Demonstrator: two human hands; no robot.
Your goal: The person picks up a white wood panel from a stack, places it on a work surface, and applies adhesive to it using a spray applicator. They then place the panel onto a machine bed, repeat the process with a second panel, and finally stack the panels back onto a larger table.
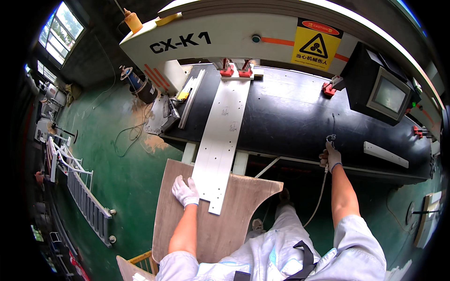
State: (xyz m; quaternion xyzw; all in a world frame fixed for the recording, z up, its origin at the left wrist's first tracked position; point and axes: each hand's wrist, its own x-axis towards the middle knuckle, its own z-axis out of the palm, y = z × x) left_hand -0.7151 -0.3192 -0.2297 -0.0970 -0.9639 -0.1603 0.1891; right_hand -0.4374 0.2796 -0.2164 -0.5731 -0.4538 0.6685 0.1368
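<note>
Left hand (184, 191) flat, open, steadying white drilled panel (222, 140) on bench's (290, 117) front edge; right hand (332, 157) closed on pendant switch (331, 139); next likely calls for holding panel square.

Left of the machine's grey screen box (388, 96) I see a yellow warning sign (315, 46); far left, a ladder (86, 199) lies on the green floor (126, 178).

A black machine bed (290, 112) carries a long white panel (221, 140), its near end seemingly resting on a wooden board (206, 225).
</note>
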